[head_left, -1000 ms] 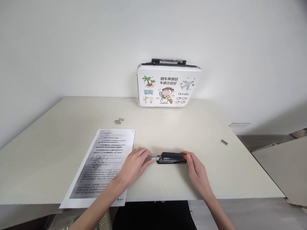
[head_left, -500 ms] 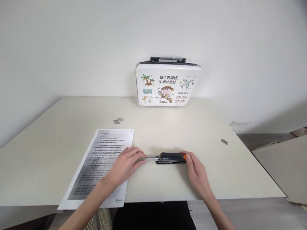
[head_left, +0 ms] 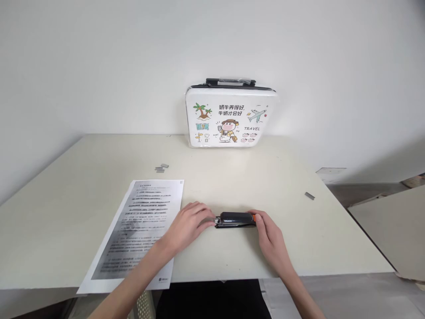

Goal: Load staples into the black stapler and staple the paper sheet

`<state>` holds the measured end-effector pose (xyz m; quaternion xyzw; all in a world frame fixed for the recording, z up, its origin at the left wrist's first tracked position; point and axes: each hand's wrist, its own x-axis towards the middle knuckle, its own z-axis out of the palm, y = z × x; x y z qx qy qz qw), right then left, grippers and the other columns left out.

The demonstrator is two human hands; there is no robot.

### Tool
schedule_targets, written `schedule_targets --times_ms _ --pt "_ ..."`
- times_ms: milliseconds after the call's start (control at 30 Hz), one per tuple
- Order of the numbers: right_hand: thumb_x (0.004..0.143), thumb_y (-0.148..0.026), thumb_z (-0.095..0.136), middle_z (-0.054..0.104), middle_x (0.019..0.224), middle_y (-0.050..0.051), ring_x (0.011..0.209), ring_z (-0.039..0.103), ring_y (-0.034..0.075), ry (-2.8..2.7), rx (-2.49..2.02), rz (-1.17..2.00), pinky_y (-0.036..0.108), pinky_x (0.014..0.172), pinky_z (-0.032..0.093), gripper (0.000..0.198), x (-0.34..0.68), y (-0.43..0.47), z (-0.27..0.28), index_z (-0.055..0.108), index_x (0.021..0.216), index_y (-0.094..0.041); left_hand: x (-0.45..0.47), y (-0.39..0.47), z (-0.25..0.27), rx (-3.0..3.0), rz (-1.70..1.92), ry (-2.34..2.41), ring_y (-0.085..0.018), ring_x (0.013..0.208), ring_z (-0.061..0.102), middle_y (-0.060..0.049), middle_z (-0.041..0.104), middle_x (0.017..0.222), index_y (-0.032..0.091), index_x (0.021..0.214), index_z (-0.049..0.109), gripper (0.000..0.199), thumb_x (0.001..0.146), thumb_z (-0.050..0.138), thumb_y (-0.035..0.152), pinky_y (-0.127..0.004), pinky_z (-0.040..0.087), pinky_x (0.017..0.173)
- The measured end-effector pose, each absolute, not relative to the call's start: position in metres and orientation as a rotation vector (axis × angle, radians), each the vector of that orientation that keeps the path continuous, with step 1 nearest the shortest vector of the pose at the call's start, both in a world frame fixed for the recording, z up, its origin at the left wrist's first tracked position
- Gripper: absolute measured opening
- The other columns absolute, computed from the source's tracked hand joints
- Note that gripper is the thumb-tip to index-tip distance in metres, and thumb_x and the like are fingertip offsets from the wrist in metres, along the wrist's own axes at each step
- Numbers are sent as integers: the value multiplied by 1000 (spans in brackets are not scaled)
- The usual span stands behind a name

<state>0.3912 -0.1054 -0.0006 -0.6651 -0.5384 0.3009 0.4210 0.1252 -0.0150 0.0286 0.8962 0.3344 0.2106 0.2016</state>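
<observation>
A black stapler (head_left: 236,218) with an orange end lies lengthwise on the table in front of me. My right hand (head_left: 270,237) grips its orange right end, thumb on the near side. At the opposite end, the fingers of my left hand (head_left: 192,225) pinch the metal staple tray, of which only a short bit shows between fingertips and stapler body. Under my left forearm lies a printed sheet of paper (head_left: 139,221), its lower edge hanging over the table's front.
A white cartoon-printed case (head_left: 229,117) with a black handle stands against the wall at the back. Several grey staple strips (head_left: 161,168) lie beyond the paper, and another strip (head_left: 310,196) rests near the right edge of the table (head_left: 279,181).
My left hand has moved right, pushing the metal staple tray into the stapler, so less of it sticks out. The right hand keeps its grip on the orange end.
</observation>
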Motion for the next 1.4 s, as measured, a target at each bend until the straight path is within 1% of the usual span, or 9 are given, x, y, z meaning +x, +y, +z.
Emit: schedule_targets --times_ms 233,467,600,733,867,1000,1067,1200,1400 --pt "110 -53 35 71 127 10 110 67 25 -1341 -1664 767 37 96 52 47 389 -105 2 67 127 -23 138 -13 27 2499 554 940 -19 85 66 -2 70 95 23 99 72 14 104 63 32 -33 53 76" --pt "108 -54 39 72 125 9 108 68 25 -1359 -1681 749 38 91 55 43 391 -106 3 67 123 -25 139 -17 28 2455 531 975 -20 83 67 -2 69 95 22 102 69 17 101 67 40 -31 51 69" --pt "104 -55 51 71 126 9 104 68 25 -1450 -1639 741 38 85 56 39 391 -107 5 65 127 -26 143 -20 28 2464 555 989 -19 81 66 -2 69 91 22 97 68 22 103 63 42 -32 50 70" --pt "98 -53 63 69 131 9 114 67 27 -1520 -1611 724 40 92 56 42 391 -107 4 62 131 -27 145 -22 27 2461 573 1013 -20 82 66 -2 69 92 21 97 68 20 103 64 40 -32 50 70" --pt "99 -52 63 68 131 9 118 66 27 -1507 -1612 739 41 95 57 40 390 -107 2 62 130 -27 142 -22 27 2449 552 1015 -20 82 66 -1 69 91 21 99 69 17 100 68 39 -31 51 70" --pt "99 -51 63 69 130 9 118 66 27 -1506 -1608 729 43 98 56 38 390 -106 0 62 129 -27 128 -15 32 2456 561 1001 -21 86 69 -3 72 96 24 111 71 29 98 68 50 -33 54 74" --pt "98 -52 63 70 129 9 115 67 28 -1507 -1611 718 42 95 57 39 390 -106 -1 63 128 -27 114 -4 36 2482 578 1033 -20 87 70 -3 73 98 25 114 71 33 99 65 54 -33 55 76" --pt "98 -53 62 70 127 10 110 68 28 -1511 -1627 711 42 88 59 39 391 -106 -1 64 127 -27 73 37 42 2503 652 1390 -17 75 66 -2 72 92 25 109 72 30 103 56 50 -32 52 74" --pt "98 -55 62 71 125 10 104 69 28 -1506 -1639 713 40 79 59 41 390 -106 -1 63 128 -27 15 95 47 2375 553 1991 -24 92 66 -5 70 100 22 113 69 24 99 54 35 -35 50 77"
